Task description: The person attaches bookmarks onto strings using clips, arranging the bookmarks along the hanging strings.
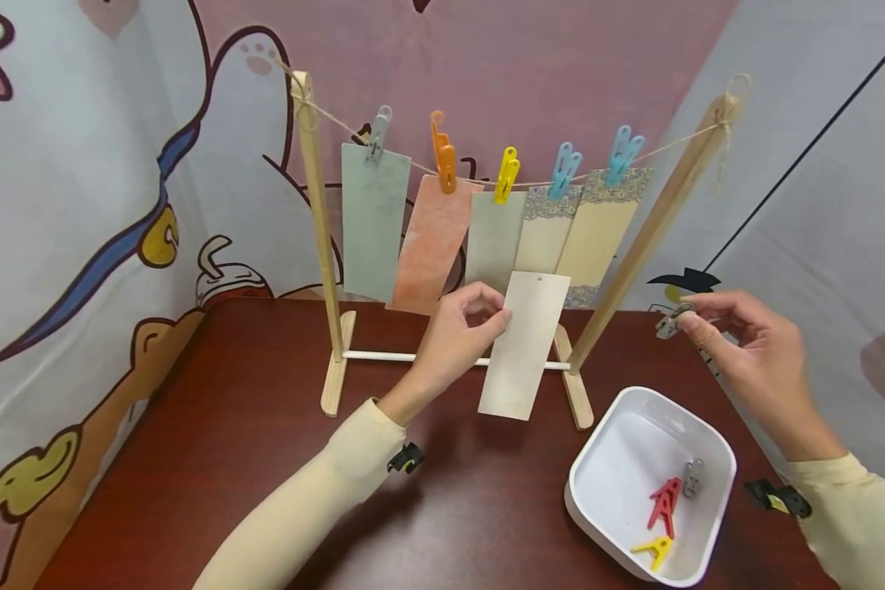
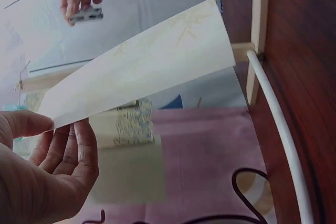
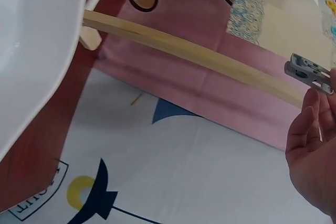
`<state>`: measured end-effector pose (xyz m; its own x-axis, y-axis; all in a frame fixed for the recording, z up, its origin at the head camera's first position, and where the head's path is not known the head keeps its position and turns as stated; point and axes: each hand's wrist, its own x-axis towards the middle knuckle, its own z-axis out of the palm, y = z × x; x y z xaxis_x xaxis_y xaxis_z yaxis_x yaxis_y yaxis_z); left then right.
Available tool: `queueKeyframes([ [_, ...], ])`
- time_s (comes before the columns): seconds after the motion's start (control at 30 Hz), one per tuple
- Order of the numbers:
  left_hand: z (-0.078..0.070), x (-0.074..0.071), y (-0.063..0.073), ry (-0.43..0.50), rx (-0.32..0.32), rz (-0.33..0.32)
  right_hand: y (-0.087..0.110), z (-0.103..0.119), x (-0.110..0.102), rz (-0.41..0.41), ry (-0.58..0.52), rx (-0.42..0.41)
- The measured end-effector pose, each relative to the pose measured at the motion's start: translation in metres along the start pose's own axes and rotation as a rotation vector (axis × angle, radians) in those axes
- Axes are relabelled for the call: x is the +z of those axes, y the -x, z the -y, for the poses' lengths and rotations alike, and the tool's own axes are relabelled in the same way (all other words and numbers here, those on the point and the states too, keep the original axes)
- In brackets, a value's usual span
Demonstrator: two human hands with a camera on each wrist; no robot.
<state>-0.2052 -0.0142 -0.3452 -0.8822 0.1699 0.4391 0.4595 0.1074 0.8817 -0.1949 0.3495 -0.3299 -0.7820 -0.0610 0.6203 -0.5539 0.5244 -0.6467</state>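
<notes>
My left hand (image 1: 463, 328) pinches the left edge of a cream paper bookmark (image 1: 525, 348) with a small hole near its top. The left wrist view shows a faint leaf print on the bookmark (image 2: 147, 59). In my right hand (image 1: 755, 356), thumb and fingers pinch a grey clothespin (image 1: 669, 321), off to the right of the rack; the right wrist view shows this clothespin (image 3: 308, 73) too. Behind the held bookmark, several paper bookmarks hang from a twine line (image 1: 678, 141), among them a green one (image 1: 374, 221) and an orange one (image 1: 435, 242).
Grey, orange (image 1: 445, 160), yellow (image 1: 506, 176) and blue clothespins (image 1: 565, 172) clip the line between two wooden posts (image 1: 315, 213). A white bin (image 1: 612, 459) at the right front holds red (image 1: 664, 504), yellow (image 1: 656, 551) and grey clothespins (image 1: 693, 478). The table (image 1: 214, 459) is dark red-brown.
</notes>
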Motion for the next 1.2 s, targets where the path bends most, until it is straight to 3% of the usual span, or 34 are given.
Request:
queueKeyframes([
  [0.33,-0.009,0.027,-0.018,0.017,0.022,0.0,-0.034,0.014,-0.006,-0.029,-0.047,0.003],
  [0.7,-0.021,0.051,-0.039,0.04,0.083,-0.007,-0.048,0.021,-0.016,-0.065,-0.086,-0.027],
  [1.2,-0.039,0.084,-0.07,0.044,0.163,-0.092,-0.074,0.044,-0.027,-0.076,-0.049,-0.08],
])
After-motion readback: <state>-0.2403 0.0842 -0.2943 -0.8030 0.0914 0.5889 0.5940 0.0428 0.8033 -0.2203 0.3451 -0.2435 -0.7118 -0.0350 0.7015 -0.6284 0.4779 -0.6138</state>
